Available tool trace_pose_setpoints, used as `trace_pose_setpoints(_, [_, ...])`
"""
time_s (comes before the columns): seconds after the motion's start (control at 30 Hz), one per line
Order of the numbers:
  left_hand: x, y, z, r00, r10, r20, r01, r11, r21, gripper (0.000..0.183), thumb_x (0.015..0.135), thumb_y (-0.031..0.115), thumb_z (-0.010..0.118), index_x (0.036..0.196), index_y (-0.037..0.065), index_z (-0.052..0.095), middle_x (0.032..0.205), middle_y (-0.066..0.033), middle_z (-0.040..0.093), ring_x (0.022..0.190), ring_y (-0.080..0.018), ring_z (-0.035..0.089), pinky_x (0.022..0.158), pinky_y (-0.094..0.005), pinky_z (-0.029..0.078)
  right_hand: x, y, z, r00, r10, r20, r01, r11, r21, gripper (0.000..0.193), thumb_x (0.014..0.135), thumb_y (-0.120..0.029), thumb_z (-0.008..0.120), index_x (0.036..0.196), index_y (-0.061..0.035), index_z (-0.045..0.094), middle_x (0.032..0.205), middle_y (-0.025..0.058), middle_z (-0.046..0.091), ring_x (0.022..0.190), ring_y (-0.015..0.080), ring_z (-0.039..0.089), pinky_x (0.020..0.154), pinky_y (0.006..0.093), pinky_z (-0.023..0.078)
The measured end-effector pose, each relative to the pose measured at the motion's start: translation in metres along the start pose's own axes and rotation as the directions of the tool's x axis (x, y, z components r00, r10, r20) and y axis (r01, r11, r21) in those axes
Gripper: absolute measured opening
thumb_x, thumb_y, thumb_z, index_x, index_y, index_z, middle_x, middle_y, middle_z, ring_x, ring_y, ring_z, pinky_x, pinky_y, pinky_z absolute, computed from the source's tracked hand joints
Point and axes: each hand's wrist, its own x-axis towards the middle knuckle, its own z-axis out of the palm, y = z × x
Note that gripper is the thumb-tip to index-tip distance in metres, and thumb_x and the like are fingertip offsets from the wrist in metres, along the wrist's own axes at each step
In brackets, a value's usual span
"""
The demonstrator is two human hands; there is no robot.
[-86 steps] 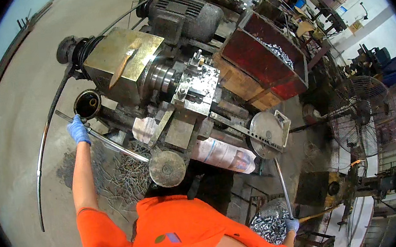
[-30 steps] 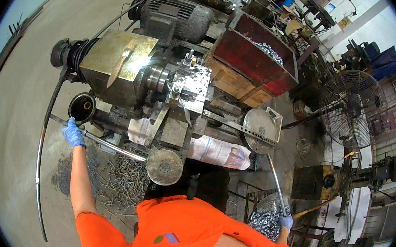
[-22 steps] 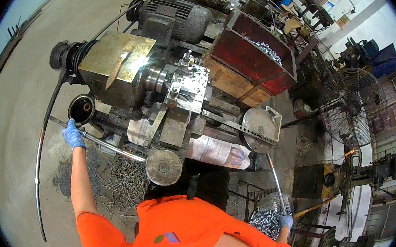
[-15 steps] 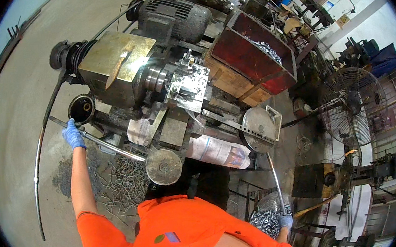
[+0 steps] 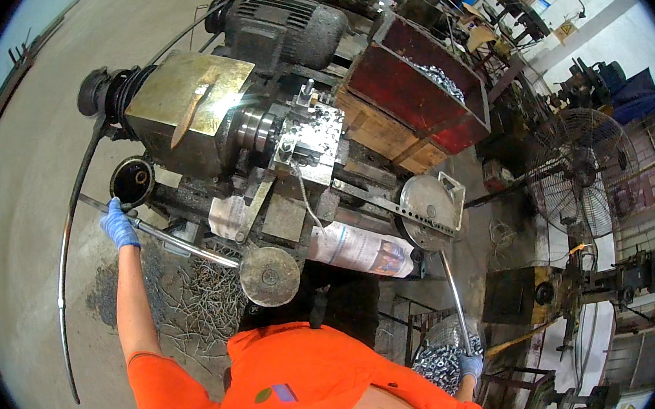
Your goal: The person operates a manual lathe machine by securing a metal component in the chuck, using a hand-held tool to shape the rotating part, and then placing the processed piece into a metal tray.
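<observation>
At the left, my left hand [image 5: 118, 226], in a blue glove, is closed around a metal rod handle [image 5: 190, 248] of the small lathe. This rod runs toward a round metal disc [image 5: 270, 276] in front of me. My right hand [image 5: 470, 366], also gloved, is closed on the lower end of a long shiny lever [image 5: 455, 295] at the lower right. That lever reaches up to a round plate with a perforated bar [image 5: 399, 211]. Between them, a spinning-looking chuck [image 5: 255, 129] sits against a bright metal tool block [image 5: 311, 136]. A thin metal shaving [image 5: 304, 195] hangs from the block.
A red bin [image 5: 431, 88] of small metal parts stands on wood behind the lathe. A basket of metal parts [image 5: 438, 367] is beside my right hand. Curly shavings [image 5: 203, 299] cover the floor at left. A large fan [image 5: 583, 172] stands at right.
The metal shaving at the tool block has grown longer and now dangles down toward the printed sheet. Both hands keep their grips in nearly the same places.
</observation>
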Motion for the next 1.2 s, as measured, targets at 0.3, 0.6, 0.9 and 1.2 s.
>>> trace_pose_setpoints(0.3, [-0.002,0.009,-0.003,1.0,0.005,0.009,-0.005,1.0,-0.03,0.019,0.082,0.015,0.06,0.079,-0.003,0.059,0.062,-0.0103,0.06,0.043,-0.0184,0.055,0.041,-0.0308,0.048,-0.007,0.005,0.013,0.986,-0.122,-0.113,0.129,0.99,0.058,0.04,0.063,-0.039,0.07,0.08,-0.0022,0.068,0.081,0.0228,0.064,0.077,0.0375,0.063,0.07,0.0442,0.05])
trace_pose_setpoints(0.6, [-0.009,0.015,0.01,0.999,-0.039,0.028,0.041,0.997,-0.063,0.017,0.083,0.013,0.057,0.077,-0.003,0.058,0.06,-0.012,0.06,0.042,-0.02,0.056,0.038,-0.029,0.044,-0.015,0.008,0.011,1.0,-0.018,-0.024,0.018,0.999,0.033,0.049,0.066,-0.037,0.068,0.092,0.0034,0.06,0.091,0.0263,0.062,0.088,0.04,0.06,0.079,0.0437,0.047])
trace_pose_setpoints(0.9, [-0.006,0.014,0.007,0.999,-0.013,0.034,0.014,0.999,-0.036,0.02,0.082,0.014,0.055,0.079,-0.005,0.059,0.068,-0.0132,0.062,0.048,-0.0215,0.058,0.044,-0.0324,0.05,-0.02,0.009,0.008,0.998,-0.06,0.006,0.059,0.995,0.083,0.043,0.062,-0.031,0.071,0.089,0.001,0.064,0.091,0.0242,0.064,0.088,0.0381,0.061,0.077,0.0428,0.048])
trace_pose_setpoints(1.2, [-0.003,0.012,0.004,0.998,-0.035,0.047,0.036,0.999,-0.03,0.02,0.083,0.014,0.052,0.076,-0.004,0.056,0.065,-0.0144,0.061,0.047,-0.0224,0.058,0.045,-0.0326,0.05,-0.027,0.008,0.008,0.999,-0.042,0.007,0.041,0.99,0.132,0.038,0.062,-0.031,0.069,0.083,0.0005,0.065,0.087,0.024,0.064,0.084,0.0378,0.062,0.075,0.0428,0.049])
